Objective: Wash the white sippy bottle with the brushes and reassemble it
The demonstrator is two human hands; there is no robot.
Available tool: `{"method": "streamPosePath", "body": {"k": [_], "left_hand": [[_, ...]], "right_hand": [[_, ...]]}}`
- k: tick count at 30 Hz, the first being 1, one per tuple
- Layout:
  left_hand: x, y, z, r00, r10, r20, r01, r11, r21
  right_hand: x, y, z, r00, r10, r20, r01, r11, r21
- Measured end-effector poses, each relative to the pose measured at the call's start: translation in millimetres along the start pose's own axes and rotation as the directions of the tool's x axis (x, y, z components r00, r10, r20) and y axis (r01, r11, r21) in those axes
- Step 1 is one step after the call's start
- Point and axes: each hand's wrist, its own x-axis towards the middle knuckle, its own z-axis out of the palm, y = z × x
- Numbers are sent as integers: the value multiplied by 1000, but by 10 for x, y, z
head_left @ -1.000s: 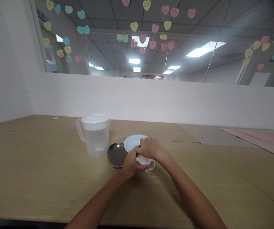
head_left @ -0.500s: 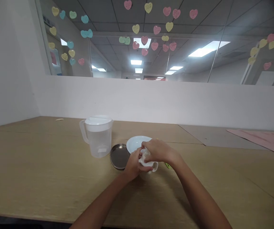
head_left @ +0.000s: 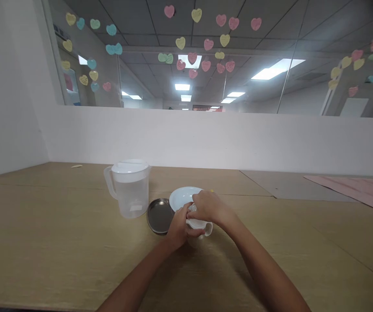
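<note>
A white cup with a side handle [head_left: 208,229] is held low over the wooden table. My left hand [head_left: 180,227] wraps it from the left, thumb across its near side. Above the cup's mouth, my right hand [head_left: 207,206] has its fingers bent down and closed at the rim. A small pale, clear-looking piece [head_left: 193,208] shows between the two hands; what it is I cannot make out. Just behind them lies a white plate [head_left: 180,196], partly covered by my hands. A round dark metal dish [head_left: 159,216] sits left of my left hand.
A translucent lidded pitcher [head_left: 131,190] with liquid in it stands to the left, beyond the metal dish. Pink cloth [head_left: 355,188] lies at the far right on a grey sheet [head_left: 267,184]. A white wall [head_left: 193,138] rises behind the table.
My right hand has shifted slightly left over the cup, and less of the pale piece shows. My left hand keeps its hold. The view has turned slightly.
</note>
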Motion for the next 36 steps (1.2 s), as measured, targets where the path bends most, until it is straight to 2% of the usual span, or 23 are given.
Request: {"method": "streamPosePath", "body": {"k": [4,9,13,15,17,21,23,26,28,32,34,36], "left_hand": [[19,-24,24,999,37,-12,-37,999,-39],[23,-63,45,1000,4,-1,-4,998,-67],[11,-65,45,998,-53,-18,53,999,-6],[5,-32,36,998,-56,-31,56,998,1],[2,18,19,1000,-12,-27,12,1000,-14],[0,90,-12,1000,11,15,-11,999,-44],[-3,86,-15,1000,-1,24,2,999,-34],[-10,52,-6,1000,22,-2,-22,1000,19],[-12,32,2,999,45,-13,-45,998,33],[-14,11,10,998,66,-17,-66,997,26],[-17,-4,16,998,63,-28,-63,998,30],[-23,-27,25,998,54,-38,-53,998,46]], "right_hand": [[68,-48,56,997,76,-26,-77,997,-30],[103,-133,100,983,176,-59,-179,983,-38],[76,-130,61,973,212,-86,-212,977,7],[44,-76,16,980,187,-65,-185,982,30],[5,-3,-26,991,125,-36,-124,991,50],[-35,115,-55,992,-126,10,125,987,105],[-16,156,-47,981,-191,34,187,976,108],[49,237,-39,969,-243,38,235,960,152],[99,304,-35,958,-279,60,255,931,260],[160,385,-21,947,-282,153,195,885,423],[144,385,-32,956,-269,118,203,896,395],[90,385,-74,966,-258,31,231,906,354]]}}
